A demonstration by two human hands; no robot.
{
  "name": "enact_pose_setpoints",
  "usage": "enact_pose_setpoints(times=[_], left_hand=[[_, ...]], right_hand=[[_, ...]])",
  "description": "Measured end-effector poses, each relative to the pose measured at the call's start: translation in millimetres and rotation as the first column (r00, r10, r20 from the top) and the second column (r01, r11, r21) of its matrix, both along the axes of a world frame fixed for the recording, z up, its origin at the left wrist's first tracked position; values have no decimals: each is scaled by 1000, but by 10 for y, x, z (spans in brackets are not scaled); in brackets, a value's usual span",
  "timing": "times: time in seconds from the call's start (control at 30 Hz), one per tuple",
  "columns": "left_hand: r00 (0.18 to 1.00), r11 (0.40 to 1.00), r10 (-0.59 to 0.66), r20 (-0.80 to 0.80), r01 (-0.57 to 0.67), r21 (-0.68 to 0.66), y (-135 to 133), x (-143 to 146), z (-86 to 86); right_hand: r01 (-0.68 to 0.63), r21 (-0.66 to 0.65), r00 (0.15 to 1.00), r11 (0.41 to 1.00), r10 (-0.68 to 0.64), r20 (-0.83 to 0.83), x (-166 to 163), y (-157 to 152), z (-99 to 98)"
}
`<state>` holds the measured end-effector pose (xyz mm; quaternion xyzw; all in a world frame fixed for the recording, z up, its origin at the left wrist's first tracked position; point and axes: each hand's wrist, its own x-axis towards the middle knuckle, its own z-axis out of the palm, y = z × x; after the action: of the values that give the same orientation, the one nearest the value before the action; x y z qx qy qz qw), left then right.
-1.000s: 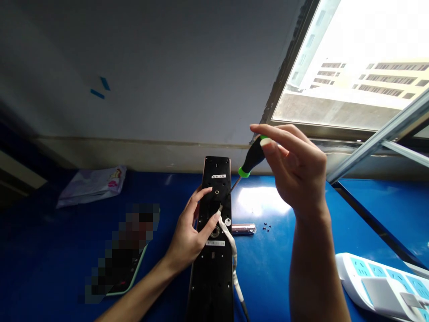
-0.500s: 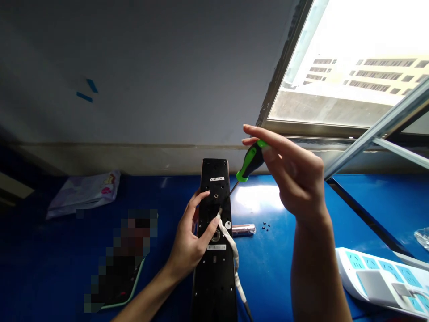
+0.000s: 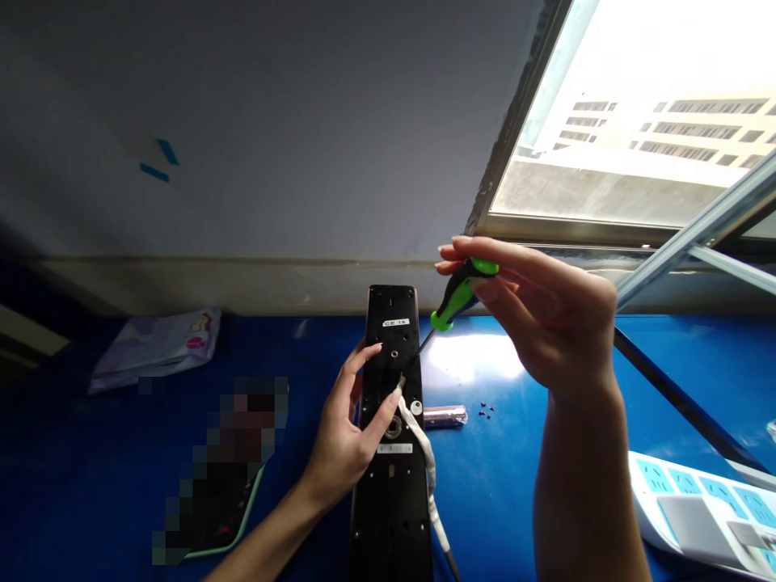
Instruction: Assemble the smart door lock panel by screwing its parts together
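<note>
A long black lock panel (image 3: 391,493) lies lengthways on the blue table (image 3: 515,477). My left hand (image 3: 347,428) rests on its left side, thumb and forefinger pinching the white cable (image 3: 424,461) where it meets the panel's middle. My right hand (image 3: 533,311) is raised above the panel's far end, fingers closed round the top of a black and green screwdriver (image 3: 457,295). The screwdriver's thin shaft slants down to the left, its tip at the panel near my left fingertips.
A small silver cylinder (image 3: 445,416) and several tiny black screws (image 3: 485,411) lie right of the panel. A white power strip (image 3: 703,517) sits at the right edge. A blurred dark device (image 3: 224,477) and a plastic packet (image 3: 154,347) lie at the left. A window frame stands behind.
My right hand has turned the screwdriver's handle between its fingers, which now lie lower and flatter. The tip stays on the panel. My left hand has kept its place.
</note>
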<state>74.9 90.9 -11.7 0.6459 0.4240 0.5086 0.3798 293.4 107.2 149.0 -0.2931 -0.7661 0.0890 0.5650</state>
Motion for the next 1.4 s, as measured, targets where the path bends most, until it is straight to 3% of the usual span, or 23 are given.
enact_pose_setpoints(times=[0.17,0.23,0.4,0.6,0.8,1.0,1.07,1.2,1.27,1.4], left_hand=[[1000,1000,7,-16,-7,19,10,-9,-9],[1000,1000,13,-25,-12,23,13,-11,-11],[1000,1000,8,-17,-8,14,11,-13,-19],[1000,1000,4,8,-4,7,9,-9,-30],[997,997,-8,73,14,-77,-10,-4,-32],[996,992,-17,88,28,-123,-30,-15,-30],[997,992,-14,82,24,-124,-30,-15,-26],[997,992,-2,82,12,-129,-27,-6,-25],[996,992,-7,87,18,-127,-26,-2,-29],[996,992,-10,90,20,-121,-22,-1,-34]], right_hand=[[174,122,984,977,-170,-42,31,78,-41],[157,92,987,983,-154,-40,46,98,-44],[-38,-28,999,999,37,-31,55,59,-15],[140,102,990,985,-136,-47,-4,72,-39],[-121,-93,991,988,116,-63,-11,53,-26],[132,51,989,990,-129,-68,68,64,-21],[91,-11,994,996,-91,-67,75,50,-11],[-119,-161,990,980,104,-98,79,16,-2],[-67,-83,994,994,59,-89,85,32,-19],[170,75,984,983,-166,-61,89,85,-52]])
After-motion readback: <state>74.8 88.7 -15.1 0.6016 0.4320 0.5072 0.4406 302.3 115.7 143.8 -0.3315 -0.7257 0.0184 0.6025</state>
